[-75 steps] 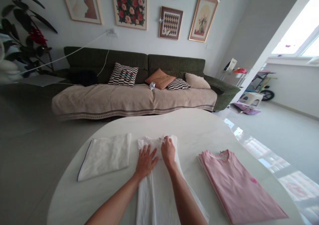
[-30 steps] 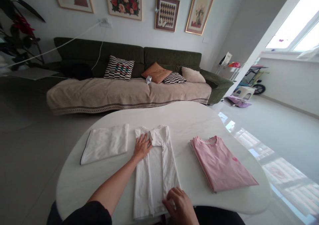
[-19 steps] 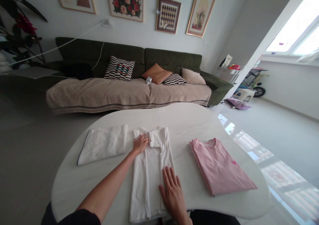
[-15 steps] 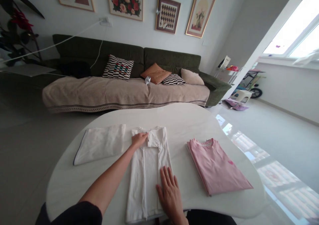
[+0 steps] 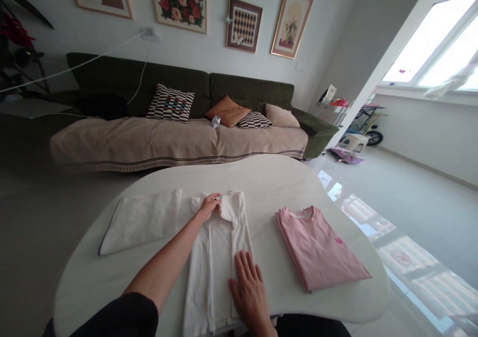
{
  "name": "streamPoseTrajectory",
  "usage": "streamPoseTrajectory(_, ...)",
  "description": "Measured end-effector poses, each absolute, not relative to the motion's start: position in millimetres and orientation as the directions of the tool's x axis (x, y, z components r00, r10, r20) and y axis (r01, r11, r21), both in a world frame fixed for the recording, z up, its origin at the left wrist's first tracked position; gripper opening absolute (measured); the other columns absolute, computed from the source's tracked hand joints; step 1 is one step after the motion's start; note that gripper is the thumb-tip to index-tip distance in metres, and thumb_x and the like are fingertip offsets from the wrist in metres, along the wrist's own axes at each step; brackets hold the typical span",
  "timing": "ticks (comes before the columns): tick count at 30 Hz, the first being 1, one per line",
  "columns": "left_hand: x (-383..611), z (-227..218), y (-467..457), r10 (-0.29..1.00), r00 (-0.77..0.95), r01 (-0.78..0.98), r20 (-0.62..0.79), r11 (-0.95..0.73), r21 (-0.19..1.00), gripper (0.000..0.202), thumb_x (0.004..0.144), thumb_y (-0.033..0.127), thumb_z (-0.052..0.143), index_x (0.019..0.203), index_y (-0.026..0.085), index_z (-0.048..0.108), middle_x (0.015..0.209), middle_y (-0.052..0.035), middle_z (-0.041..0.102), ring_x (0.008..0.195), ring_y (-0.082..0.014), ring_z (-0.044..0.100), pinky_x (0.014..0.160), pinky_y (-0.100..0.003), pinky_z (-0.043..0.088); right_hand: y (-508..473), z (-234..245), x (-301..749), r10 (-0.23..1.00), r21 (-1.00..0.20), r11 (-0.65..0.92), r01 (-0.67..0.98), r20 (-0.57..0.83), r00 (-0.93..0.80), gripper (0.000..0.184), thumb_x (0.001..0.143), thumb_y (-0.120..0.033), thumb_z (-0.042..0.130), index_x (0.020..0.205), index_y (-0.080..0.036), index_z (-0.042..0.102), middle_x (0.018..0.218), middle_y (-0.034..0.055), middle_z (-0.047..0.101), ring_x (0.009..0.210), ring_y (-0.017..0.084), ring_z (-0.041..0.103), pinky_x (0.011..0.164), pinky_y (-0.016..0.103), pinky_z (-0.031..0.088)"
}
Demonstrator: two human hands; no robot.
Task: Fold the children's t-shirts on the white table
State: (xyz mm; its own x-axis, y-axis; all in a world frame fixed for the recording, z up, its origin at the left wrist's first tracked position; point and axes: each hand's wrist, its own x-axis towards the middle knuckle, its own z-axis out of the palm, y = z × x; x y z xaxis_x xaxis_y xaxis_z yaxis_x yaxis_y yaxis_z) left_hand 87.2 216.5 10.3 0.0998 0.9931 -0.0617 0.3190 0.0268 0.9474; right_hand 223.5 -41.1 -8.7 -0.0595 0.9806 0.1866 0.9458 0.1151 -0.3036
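A white garment (image 5: 220, 265), folded into a long strip, lies lengthwise on the table in front of me. At its far end, my left hand (image 5: 210, 206) pinches the fabric near the neckline, fingers closed on it and partly hidden. Flat on the garment's right side rests my right hand (image 5: 249, 289), fingers stretched out. To the left is a folded white cloth (image 5: 144, 220) with a dark blue edge. A folded pink T-shirt (image 5: 321, 250) lies on the right, apart from both hands.
Everything lies on a white, rounded table (image 5: 276, 177). Behind it stands a green sofa (image 5: 254, 87) with a beige cover and several cushions. A small cart (image 5: 332, 109) and a white stool (image 5: 354, 142) are at the right rear.
My left hand has lifted the neckline fabric slightly, and the folded flap there has shifted. The right hand stays flat on the garment. The whole view has moved a little.
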Motion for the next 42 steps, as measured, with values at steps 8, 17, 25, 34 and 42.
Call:
streamPoseTrajectory(8,80,6,205,0.978,0.068,0.525,0.199,-0.205,0.826,0.031,0.072,0.008,0.053,0.101,0.014,0.061,0.112,-0.0092,0.053,0.105,-0.0201,0.052,0.089,-0.034,0.044,-41,-6,223,0.982,-0.333,0.103,0.937,0.184,-0.042,0.052,0.088,-0.046,0.030,0.136,-0.028,0.023,0.141,-0.0035,0.024,0.131,0.019,0.020,0.103,0.038,0.030)
streamPoseTrajectory(17,88,4,184,0.921,0.335,0.754,0.197,-0.387,0.531,0.051,0.080,0.028,0.047,0.130,0.020,0.037,0.141,-0.0086,0.027,0.131,-0.0246,0.017,0.106,-0.044,0.017,-40,-8,225,0.990,-0.348,0.092,0.933,0.129,-0.050,0.053,0.087,-0.048,0.027,0.136,-0.030,0.019,0.142,-0.0053,0.019,0.131,0.019,0.018,0.104,0.041,0.028)
streamPoseTrajectory(25,92,1,181,0.890,0.443,0.856,-0.105,-0.386,0.344,0.062,0.076,0.057,0.043,0.132,0.034,0.031,0.147,-0.0042,0.012,0.133,-0.0316,0.002,0.101,-0.056,0.010,-38,-9,226,0.995,-0.367,0.079,0.927,0.080,-0.053,0.054,0.087,-0.050,0.026,0.137,-0.030,0.017,0.143,-0.0060,0.016,0.132,0.019,0.015,0.105,0.040,0.025)
streamPoseTrajectory(34,90,26,120,0.934,0.345,0.913,-0.091,-0.312,0.263,0.061,0.081,0.042,0.042,0.136,0.019,0.028,0.146,-0.0128,0.011,0.132,-0.0327,0.009,0.101,-0.050,0.020,-39,-8,225,0.995,-0.353,0.077,0.933,0.090,-0.048,0.053,0.087,-0.049,0.027,0.136,-0.030,0.020,0.142,-0.0052,0.019,0.131,0.018,0.017,0.104,0.039,0.026)
streamPoseTrajectory(42,19,-69,-45,0.723,0.557,0.785,0.410,-0.619,0.024,0.072,0.074,0.026,0.050,0.138,0.026,0.017,0.135,-0.0083,0.040,0.117,-0.0262,0.045,0.088,-0.034,0.042,-39,-17,223,0.980,-0.328,0.123,0.936,0.190,-0.062,0.052,0.087,-0.045,0.031,0.136,-0.026,0.026,0.140,0.0013,0.029,0.130,0.020,0.020,0.102,0.041,0.030)
